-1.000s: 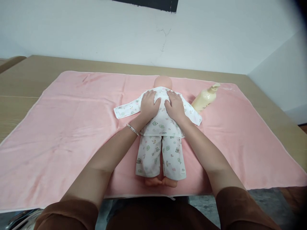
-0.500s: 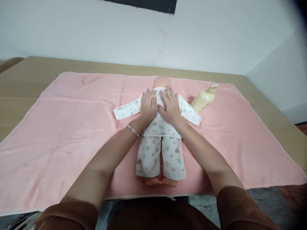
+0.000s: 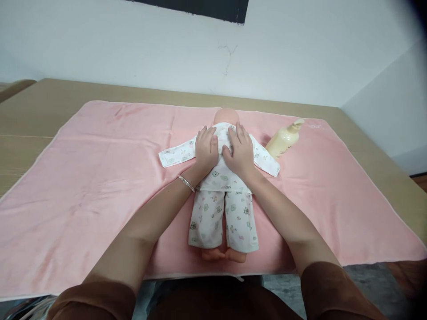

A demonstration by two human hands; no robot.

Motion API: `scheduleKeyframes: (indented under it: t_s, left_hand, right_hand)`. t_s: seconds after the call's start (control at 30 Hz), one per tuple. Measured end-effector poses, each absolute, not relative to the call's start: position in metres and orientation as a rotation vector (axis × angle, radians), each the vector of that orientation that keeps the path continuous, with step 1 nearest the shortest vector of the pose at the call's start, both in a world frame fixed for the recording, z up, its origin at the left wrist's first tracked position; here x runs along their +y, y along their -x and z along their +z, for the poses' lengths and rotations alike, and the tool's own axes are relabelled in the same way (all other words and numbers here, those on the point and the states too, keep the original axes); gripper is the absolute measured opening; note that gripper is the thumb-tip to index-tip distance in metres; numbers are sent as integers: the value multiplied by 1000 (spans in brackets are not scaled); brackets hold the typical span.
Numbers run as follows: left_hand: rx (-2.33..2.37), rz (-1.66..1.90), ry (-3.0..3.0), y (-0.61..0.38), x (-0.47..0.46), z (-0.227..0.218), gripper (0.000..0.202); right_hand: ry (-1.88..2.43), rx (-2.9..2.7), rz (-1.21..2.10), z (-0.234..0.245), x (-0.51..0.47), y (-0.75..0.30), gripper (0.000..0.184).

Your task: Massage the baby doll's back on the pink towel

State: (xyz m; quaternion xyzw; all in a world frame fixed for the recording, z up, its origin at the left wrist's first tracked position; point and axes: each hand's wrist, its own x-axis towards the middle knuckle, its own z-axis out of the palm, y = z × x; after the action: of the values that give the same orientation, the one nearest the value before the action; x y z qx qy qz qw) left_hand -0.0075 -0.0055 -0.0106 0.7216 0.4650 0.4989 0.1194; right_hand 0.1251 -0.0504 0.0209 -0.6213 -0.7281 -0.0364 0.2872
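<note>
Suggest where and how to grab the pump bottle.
Probably around the broad body of the pump bottle, below the narrower pump head. Come from the person's right: pink blanket borders that side, while the doll's sleeve crowds its near-left end. It slants in view; can't tell whether it's standing.

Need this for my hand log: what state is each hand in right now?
Left hand: open, holding nothing, resting on the doll in white printed cloth pyjamas.
Right hand: open, holding nothing, on the doll's upper body too.

A white wall (image 3: 133, 53) (it bears a dark panel (image 3: 213, 9)) rises behind the wooden table (image 3: 30, 111).
</note>
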Motion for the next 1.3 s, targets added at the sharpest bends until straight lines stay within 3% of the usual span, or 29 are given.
scheduleKeyframes:
  t_s: [0.27, 0.47, 0.63, 0.83, 0.97, 1.07, 1.17, 1.3]
  left_hand:
    - [1384, 1469, -2102, 8, -4, -10, 73]
    - [1421, 1392, -2137, 9, -4, -8, 60]
    - [1512, 1216, -2139, 8, -9, 7, 43]
    - [1560, 911, -2077, 0, -31, 43, 50]
    - [1135, 1012, -1691, -33, -51, 72, 48]
    - [790, 878, -1171, -73, -53, 94, 51]
    - [664, 671, -714, -114, -42, 111, 60]
    - [619, 692, -407, -150, -29, 118, 60]
  right_hand:
    - [1824, -1818, -156, 18, -54, -121, 61]
    - [1862, -2019, 64, 31, -54, -122, 59]
    - [1767, -2102, 232, 81, -69, -144, 48]
    - [1735, -1763, 285, 150, -117, -221, 57]
    - [1920, -1601, 263, 157, -125, -274, 59]
    - [1960, -1653, 260, 147, -112, -293, 66]
    - [1845, -1773, 247, 138, -97, -293, 73]
    - [1912, -1907, 306, 135, -91, -275, 70]
